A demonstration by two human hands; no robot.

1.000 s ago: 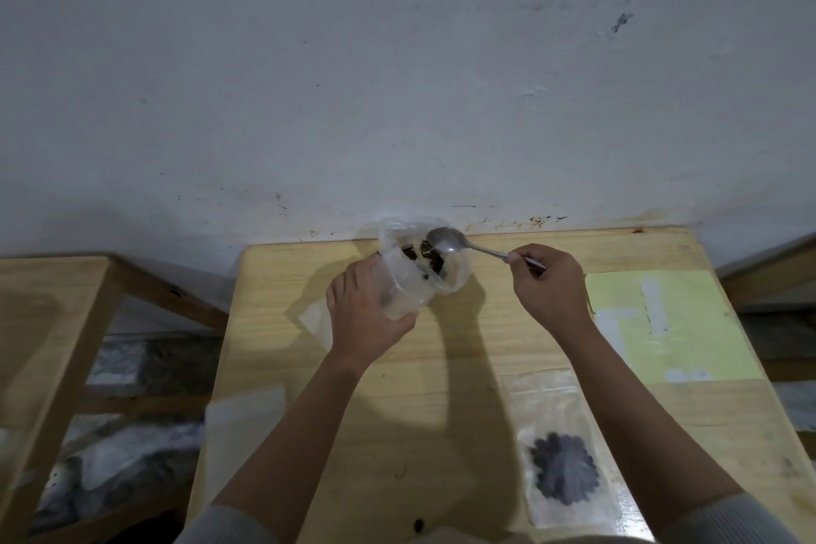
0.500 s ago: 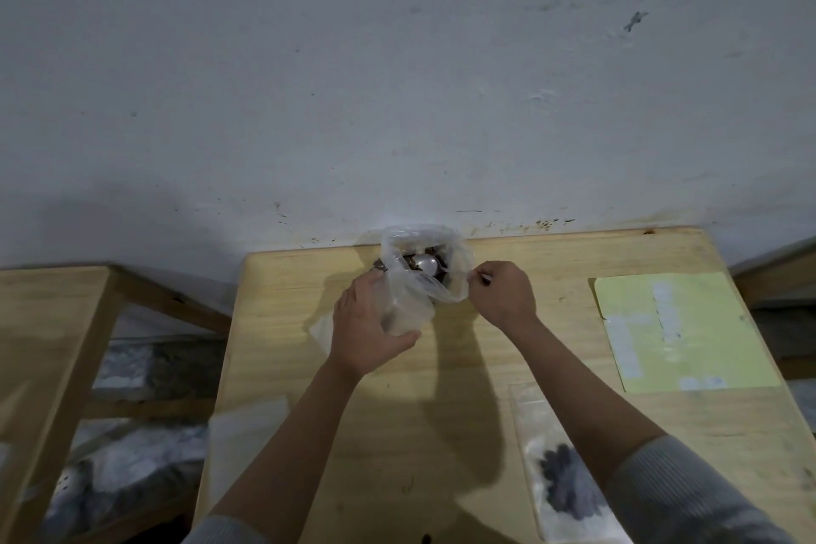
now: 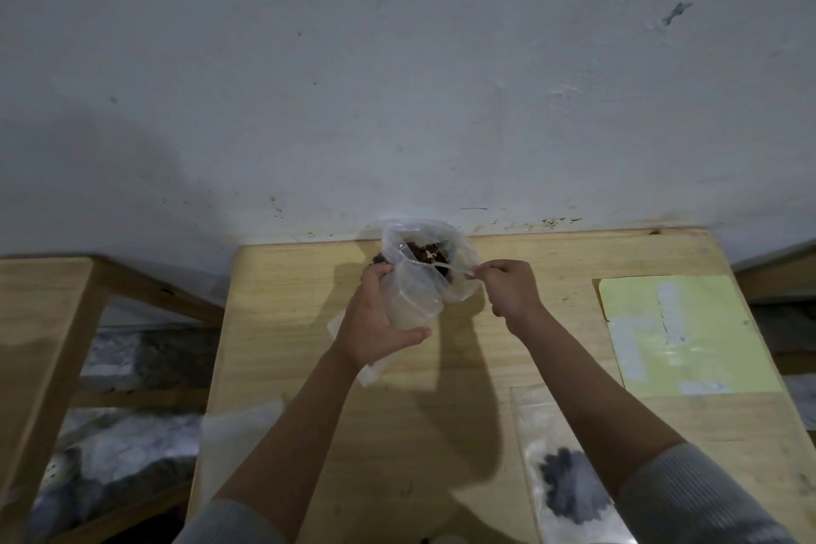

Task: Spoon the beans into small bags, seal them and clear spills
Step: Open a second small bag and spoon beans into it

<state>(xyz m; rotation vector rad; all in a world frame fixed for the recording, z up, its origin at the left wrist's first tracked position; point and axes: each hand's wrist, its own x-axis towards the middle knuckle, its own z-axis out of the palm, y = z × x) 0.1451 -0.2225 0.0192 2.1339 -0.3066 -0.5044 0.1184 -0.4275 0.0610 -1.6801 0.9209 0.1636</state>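
A clear plastic bag with dark beans showing in its open mouth stands at the back of the wooden table. My left hand grips the bag's left side, fingers wrapped round it. My right hand pinches the handle of a metal spoon, whose bowl is down inside the bag among the beans. A small flat bag holding dark beans lies on the table at the front right, partly behind my right forearm.
A pale yellow sheet with white tape strips lies at the table's right. A flat empty bag overhangs the left edge. A white wall rises right behind the table. A wooden frame stands to the left, over rubble.
The spoon went from above the bag's mouth down into it, and my right hand moved left toward the bag. The left hand kept its hold.
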